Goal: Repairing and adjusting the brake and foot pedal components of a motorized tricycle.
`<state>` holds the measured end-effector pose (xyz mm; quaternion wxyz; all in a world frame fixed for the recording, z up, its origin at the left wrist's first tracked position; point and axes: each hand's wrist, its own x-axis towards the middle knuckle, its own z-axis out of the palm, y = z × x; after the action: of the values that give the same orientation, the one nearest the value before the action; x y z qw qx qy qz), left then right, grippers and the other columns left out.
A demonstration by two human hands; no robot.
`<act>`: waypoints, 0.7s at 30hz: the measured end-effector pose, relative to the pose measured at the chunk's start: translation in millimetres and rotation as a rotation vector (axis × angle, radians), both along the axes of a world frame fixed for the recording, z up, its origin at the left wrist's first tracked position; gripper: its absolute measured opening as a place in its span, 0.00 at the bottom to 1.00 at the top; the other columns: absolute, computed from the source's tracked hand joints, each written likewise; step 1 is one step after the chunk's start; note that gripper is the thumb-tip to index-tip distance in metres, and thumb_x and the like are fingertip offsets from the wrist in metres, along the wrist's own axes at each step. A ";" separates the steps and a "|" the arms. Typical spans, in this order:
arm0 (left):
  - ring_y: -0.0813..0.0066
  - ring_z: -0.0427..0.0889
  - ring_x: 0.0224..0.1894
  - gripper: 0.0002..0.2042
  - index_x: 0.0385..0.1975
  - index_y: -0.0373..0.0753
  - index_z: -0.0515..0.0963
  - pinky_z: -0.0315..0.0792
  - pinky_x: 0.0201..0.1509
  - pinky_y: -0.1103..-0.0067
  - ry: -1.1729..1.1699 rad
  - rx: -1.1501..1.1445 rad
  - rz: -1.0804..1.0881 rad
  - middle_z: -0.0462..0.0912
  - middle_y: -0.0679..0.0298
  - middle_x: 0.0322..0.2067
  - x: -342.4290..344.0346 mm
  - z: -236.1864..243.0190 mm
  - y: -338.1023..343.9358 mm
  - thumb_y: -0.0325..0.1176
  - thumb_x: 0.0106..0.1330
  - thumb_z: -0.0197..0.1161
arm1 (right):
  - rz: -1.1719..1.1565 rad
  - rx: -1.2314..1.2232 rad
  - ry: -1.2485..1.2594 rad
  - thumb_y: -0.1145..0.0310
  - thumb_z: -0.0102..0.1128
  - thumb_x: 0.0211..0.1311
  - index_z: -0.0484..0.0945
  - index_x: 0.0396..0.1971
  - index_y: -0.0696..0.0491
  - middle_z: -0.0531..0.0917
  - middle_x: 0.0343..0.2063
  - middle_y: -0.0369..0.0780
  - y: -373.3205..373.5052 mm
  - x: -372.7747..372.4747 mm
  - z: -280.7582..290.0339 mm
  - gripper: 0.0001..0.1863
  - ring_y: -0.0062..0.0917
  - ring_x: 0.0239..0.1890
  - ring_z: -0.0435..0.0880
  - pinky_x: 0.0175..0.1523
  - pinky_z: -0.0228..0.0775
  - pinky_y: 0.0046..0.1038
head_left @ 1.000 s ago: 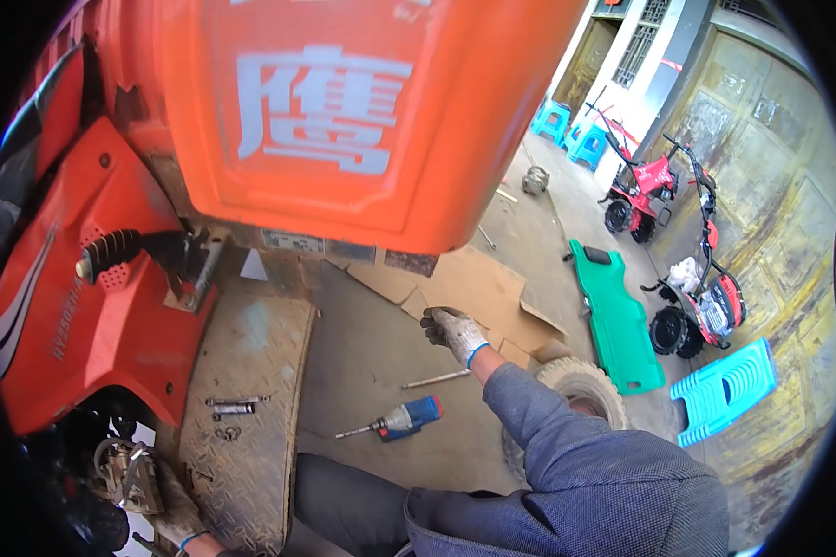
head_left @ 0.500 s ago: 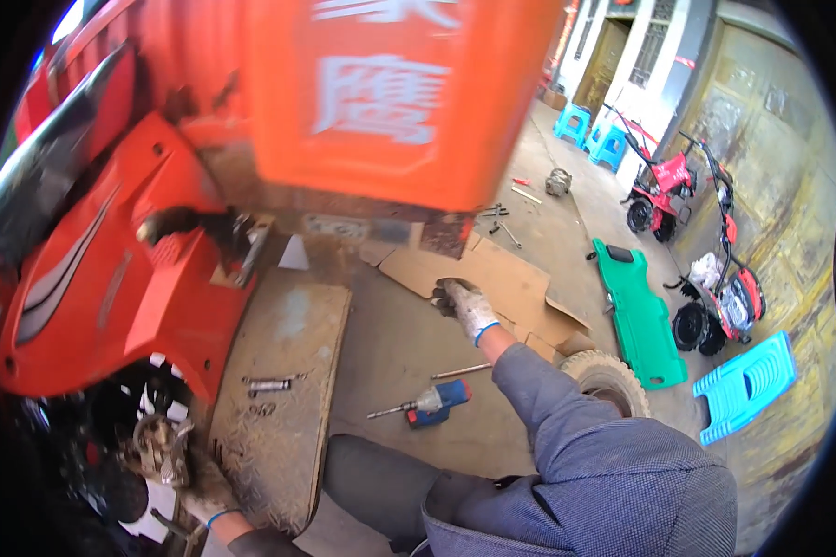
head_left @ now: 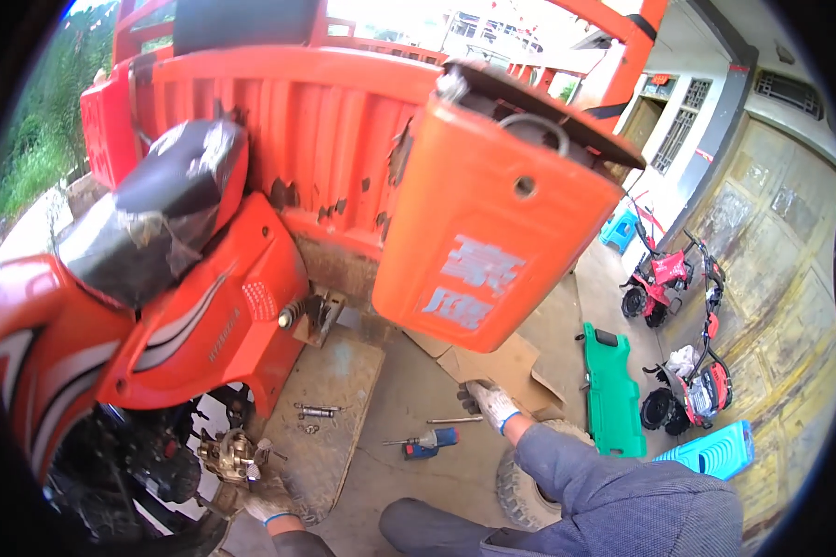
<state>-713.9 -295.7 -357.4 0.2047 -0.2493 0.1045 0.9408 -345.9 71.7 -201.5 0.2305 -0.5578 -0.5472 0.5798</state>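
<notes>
My gloved left hand grips a dirty metal assembly at the lower left, beside the black engine area of a red three-wheeled vehicle. Just to its right is a rusty footboard with small metal fittings lying on it. My gloved right hand hangs in the air above the floor, fingers loosely bent and apart, with no object visible in it. A blue cordless power tool and a metal rod lie nearby on the floor.
An orange box overhangs cardboard in front of the red cargo bed. A tire lies beside my right arm. At right are a green creeper board, blue plastic stool, two tillers and a yellowish door.
My view has tilted up, so the seat and cargo bed show and the floor items sit lower in the picture. My left hand stays on the metal assembly.
</notes>
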 end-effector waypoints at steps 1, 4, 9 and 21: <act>0.45 0.67 0.78 0.35 0.75 0.32 0.68 0.60 0.84 0.59 -0.047 0.067 -0.032 0.70 0.47 0.75 7.4 14.3 1.3 0.54 0.79 0.50 | -0.003 -0.015 0.021 0.56 0.58 0.80 0.84 0.56 0.58 0.90 0.43 0.41 -10.7 11.3 10.6 0.21 0.26 0.38 0.87 0.41 0.81 0.31; 0.48 0.69 0.75 0.35 0.74 0.35 0.70 0.62 0.81 0.58 0.068 0.026 -0.174 0.72 0.48 0.73 48.3 86.4 24.8 0.56 0.78 0.51 | 0.023 -0.104 -0.051 0.57 0.55 0.81 0.83 0.57 0.58 0.90 0.43 0.40 -27.5 53.9 59.4 0.20 0.24 0.38 0.86 0.43 0.81 0.30; 0.53 0.74 0.64 0.29 0.66 0.40 0.76 0.67 0.70 0.55 0.223 -0.514 -0.495 0.79 0.55 0.60 99.4 255.8 87.0 0.58 0.80 0.54 | 0.014 -0.159 -0.195 0.56 0.55 0.80 0.85 0.60 0.56 0.92 0.45 0.40 -72.6 134.1 118.2 0.22 0.26 0.40 0.88 0.45 0.84 0.31; 0.59 0.70 0.75 0.30 0.75 0.36 0.67 0.67 0.76 0.55 1.012 -0.441 -0.374 0.71 0.53 0.73 74.3 555.0 267.7 0.53 0.85 0.47 | 0.083 -0.148 -0.763 0.49 0.56 0.72 0.87 0.58 0.49 0.92 0.45 0.50 -172.7 412.5 139.0 0.26 0.45 0.47 0.92 0.56 0.81 0.43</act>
<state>-639.7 -28.0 197.5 0.2351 0.2171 0.4249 0.8468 66.6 -101.0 -62.5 -0.0539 -0.7258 -0.5726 0.3775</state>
